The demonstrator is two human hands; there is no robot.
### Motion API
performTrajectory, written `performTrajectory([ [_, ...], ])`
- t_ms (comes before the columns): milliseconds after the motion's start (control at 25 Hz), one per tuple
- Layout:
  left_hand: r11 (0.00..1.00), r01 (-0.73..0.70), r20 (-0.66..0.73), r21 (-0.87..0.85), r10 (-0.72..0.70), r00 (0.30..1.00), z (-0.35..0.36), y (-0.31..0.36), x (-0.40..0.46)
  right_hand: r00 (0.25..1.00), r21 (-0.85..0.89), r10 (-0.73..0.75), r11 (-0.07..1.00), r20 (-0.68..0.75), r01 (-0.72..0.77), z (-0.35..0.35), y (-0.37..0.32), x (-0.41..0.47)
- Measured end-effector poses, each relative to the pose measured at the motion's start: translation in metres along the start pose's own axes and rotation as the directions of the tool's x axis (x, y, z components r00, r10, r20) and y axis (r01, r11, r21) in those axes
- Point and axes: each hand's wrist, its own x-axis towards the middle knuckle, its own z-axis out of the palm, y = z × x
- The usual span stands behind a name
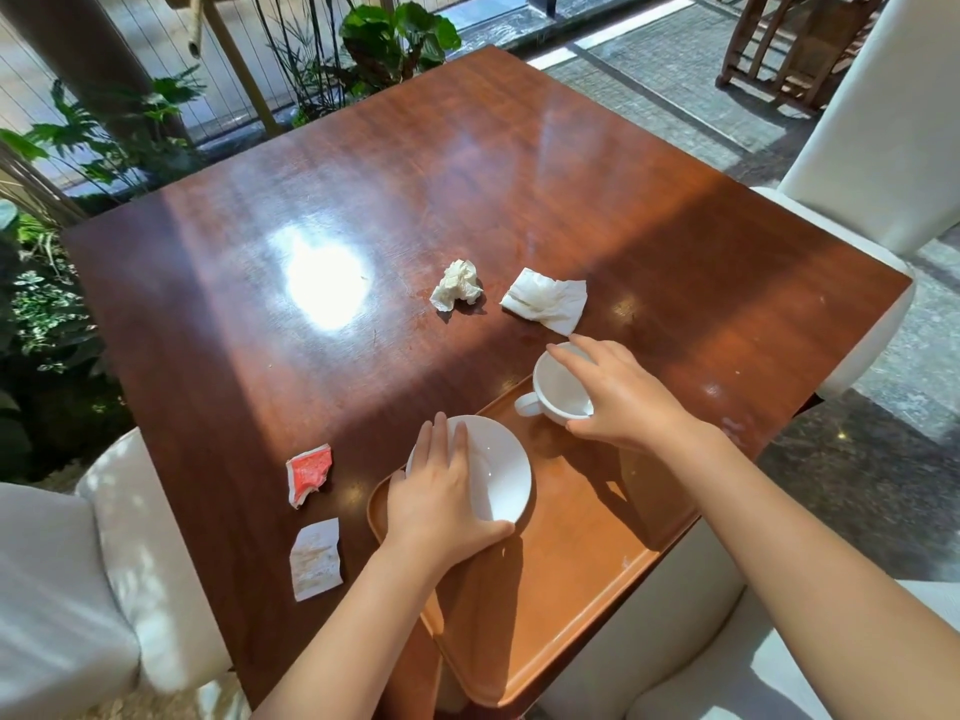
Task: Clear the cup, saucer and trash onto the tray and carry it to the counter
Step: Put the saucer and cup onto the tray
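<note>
A brown tray (pixel 566 605) lies at the near right edge of the wooden table (pixel 363 210). My left hand (pixel 441 501) grips the white saucer (pixel 501 470) over the tray's left end. My right hand (pixel 623 397) holds the white cup (pixel 558 389) by its rim at the tray's far corner, handle pointing left. Trash lies on the table: a crumpled white napkin (pixel 457 285), a flatter napkin (pixel 548 298), a torn red packet (pixel 309 472) and a white packet (pixel 317 558).
White upholstered chairs stand at the near left (pixel 78 574), the right (pixel 883 122) and below the tray (pixel 727 657). Green plants (pixel 395 39) and a railing run behind the table. Wooden furniture (pixel 795 44) stands far right on the stone floor.
</note>
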Motion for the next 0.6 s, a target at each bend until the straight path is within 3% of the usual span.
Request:
performTrajectory([
  [200,1.0,-0.002,-0.031,0.024,0.003,1.0,0.001,0.001,0.003,1.0,-0.034,-0.009,0.999,-0.008,0.009,-0.002,-0.002,0.003],
  [440,0.995,-0.053,0.006,0.087,0.053,0.999,-0.017,-0.001,0.004,0.996,-0.07,0.027,0.997,0.083,-0.021,-0.021,-0.005,0.008],
  [600,0.99,-0.138,-0.296,-0.041,0.12,0.948,-0.052,-0.014,0.043,0.99,-0.027,0.004,1.0,-0.138,-0.008,-0.044,0.006,0.035],
])
